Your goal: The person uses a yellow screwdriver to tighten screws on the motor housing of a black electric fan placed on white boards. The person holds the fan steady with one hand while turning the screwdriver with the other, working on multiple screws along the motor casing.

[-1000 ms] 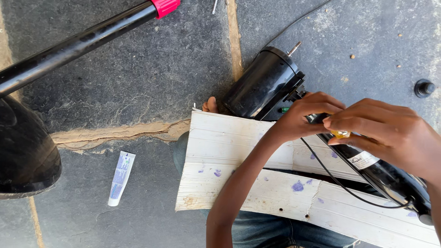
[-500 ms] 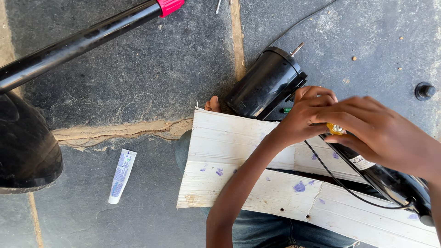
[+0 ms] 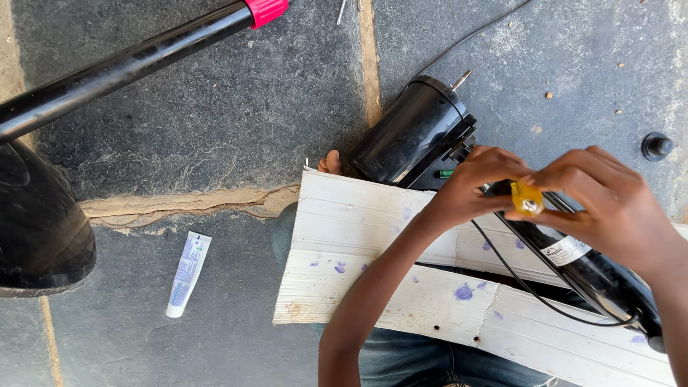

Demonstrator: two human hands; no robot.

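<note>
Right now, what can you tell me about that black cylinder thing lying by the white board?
The black cylinder looks like a glossy motor housing, metal or plastic, lying on its side on the grey stone floor. A short silver shaft sticks out of its far end. Its near end joins a longer dark body running under the hands across the white board. The left hand rests at that joint; a black cable trails nearby.

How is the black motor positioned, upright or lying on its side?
Lying on its side. The black motor rests lengthwise against the stone floor and white board, its shaft pointing sideways toward the upper right.
</note>
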